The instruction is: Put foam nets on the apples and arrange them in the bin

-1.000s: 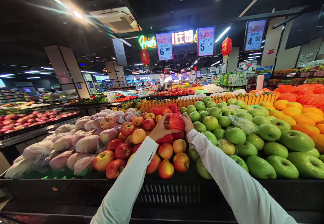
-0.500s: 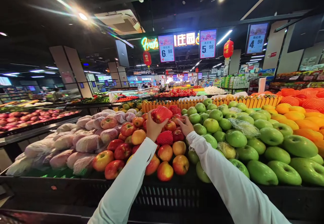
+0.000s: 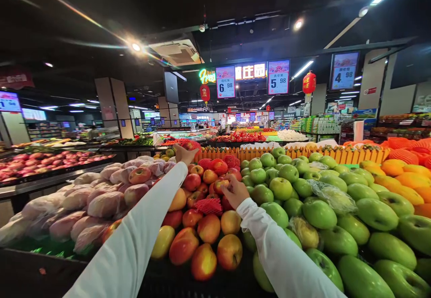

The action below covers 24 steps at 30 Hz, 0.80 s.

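Note:
My left hand (image 3: 185,155) is stretched out over the back of the red apples, closed round an apple in a red foam net (image 3: 191,144), mostly beyond my fingers. My right hand (image 3: 236,192) is lower, over the middle of the pile. Its thumb and fingers are curled against the side of a bare red-yellow apple (image 3: 219,185). Close by lies a flattened red foam net (image 3: 209,206), and behind it are several netted apples (image 3: 219,166). More loose red apples (image 3: 204,262) fill the front of the pile.
Bagged fruit (image 3: 106,203) lies to the left and green apples (image 3: 318,212) to the right, with oranges (image 3: 399,168) beyond. A low yellow picket fence (image 3: 343,156) edges the back of the display. Price screens (image 3: 225,82) hang overhead.
My left hand has carried the netted apple left, away from my right hand. My right hand has come down onto a bare apple. The view has shifted closer to the fruit.

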Each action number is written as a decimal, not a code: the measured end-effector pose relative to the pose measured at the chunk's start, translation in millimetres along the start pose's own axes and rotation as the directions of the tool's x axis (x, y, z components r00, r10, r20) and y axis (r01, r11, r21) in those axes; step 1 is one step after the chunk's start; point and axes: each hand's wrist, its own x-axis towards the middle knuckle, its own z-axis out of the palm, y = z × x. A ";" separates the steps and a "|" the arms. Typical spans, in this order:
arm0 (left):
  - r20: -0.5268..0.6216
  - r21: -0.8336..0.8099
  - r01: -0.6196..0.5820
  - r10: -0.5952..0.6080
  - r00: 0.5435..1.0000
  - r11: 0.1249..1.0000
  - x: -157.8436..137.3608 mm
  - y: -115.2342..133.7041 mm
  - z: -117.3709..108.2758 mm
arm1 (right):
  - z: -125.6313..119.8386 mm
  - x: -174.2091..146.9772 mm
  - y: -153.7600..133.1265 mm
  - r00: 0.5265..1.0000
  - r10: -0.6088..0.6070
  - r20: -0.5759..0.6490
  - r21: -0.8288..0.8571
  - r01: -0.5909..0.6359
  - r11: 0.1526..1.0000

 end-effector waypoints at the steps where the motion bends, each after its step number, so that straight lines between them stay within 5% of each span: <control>1: 0.001 0.088 0.027 -0.027 1.000 0.996 6.0 -3.0 5.4 | 0.2 -0.5 -2.0 1.000 -0.002 0.016 -0.030 0.002 1.000; 4: 0.042 0.286 0.011 -0.024 0.999 0.958 15.6 -5.1 27.8 | -1.3 -2.9 -10.3 0.998 0.017 0.068 -0.130 -0.008 0.991; 11: 0.354 0.538 -0.393 0.223 0.908 0.746 0.2 -5.2 99.4 | -6.6 -8.4 -24.8 0.991 0.043 0.127 -0.220 -0.014 0.975; 18: 0.603 0.578 -0.500 0.075 0.794 0.645 10.3 -39.3 129.0 | -4.7 -8.3 -26.4 0.989 0.048 0.140 -0.235 -0.014 0.972; 24: 0.682 0.576 -0.576 0.048 0.730 0.580 20.0 -41.6 142.9 | -7.4 -9.4 -31.2 0.986 0.080 0.148 -0.233 -0.044 0.971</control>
